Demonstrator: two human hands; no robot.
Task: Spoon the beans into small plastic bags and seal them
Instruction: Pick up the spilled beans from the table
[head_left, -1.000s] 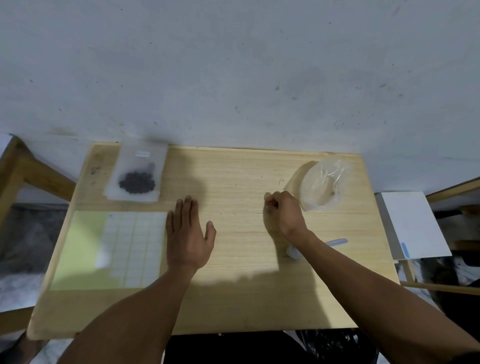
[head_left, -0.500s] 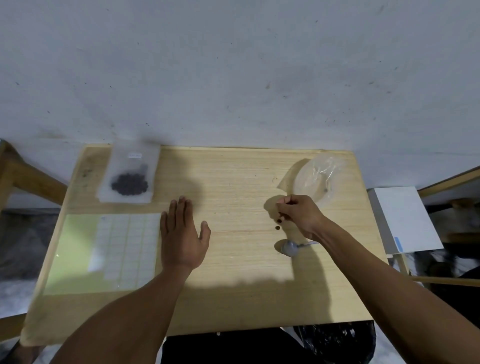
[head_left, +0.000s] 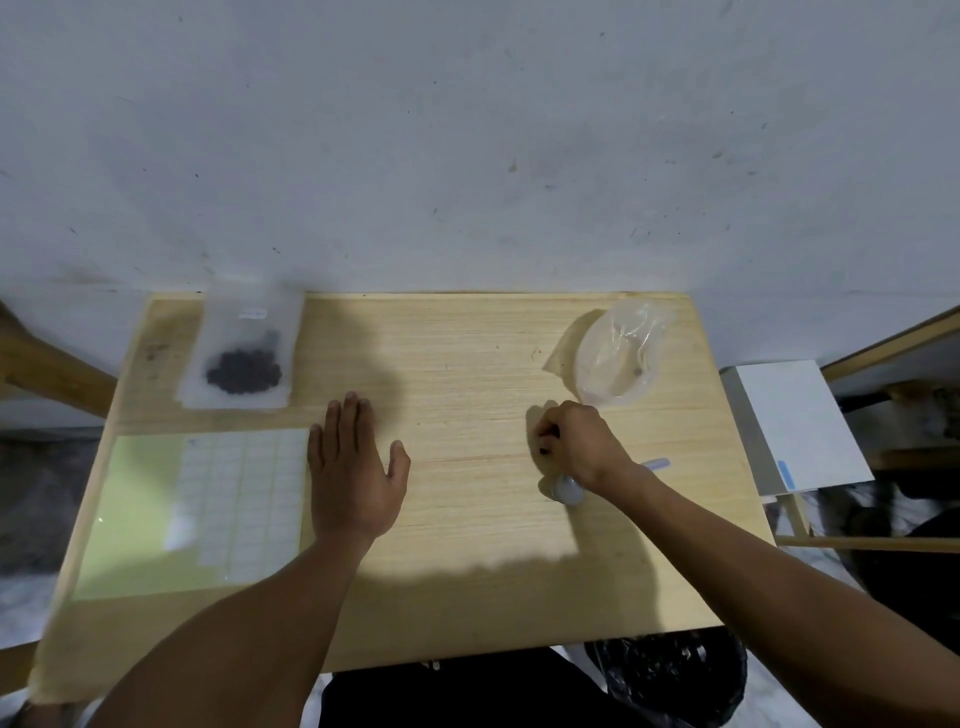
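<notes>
A small plastic bag (head_left: 241, 358) with a dark heap of beans lies flat at the table's far left. A clear, nearly empty bag (head_left: 618, 353) stands crumpled at the far right with one bean (head_left: 636, 370) inside. My right hand (head_left: 582, 441) rests just in front of that bag, fingertips pinched on a dark loose bean (head_left: 543, 449) on the wood. A pale spoon (head_left: 566, 488) lies under my right wrist, its handle pointing right. My left hand (head_left: 353, 467) lies flat on the table's middle, fingers spread, holding nothing.
A green sheet with a grid of white labels (head_left: 197, 509) covers the table's (head_left: 467, 597) left front. A white box (head_left: 795, 431) sits on a stand off the right edge. A black plastic bag (head_left: 670, 675) hangs below the front edge. The wall stands directly behind.
My right hand dropped down from the clear bag's mouth toward the spoon, and its fingers closed on the loose bean lying on the wood. My left hand stayed flat.
</notes>
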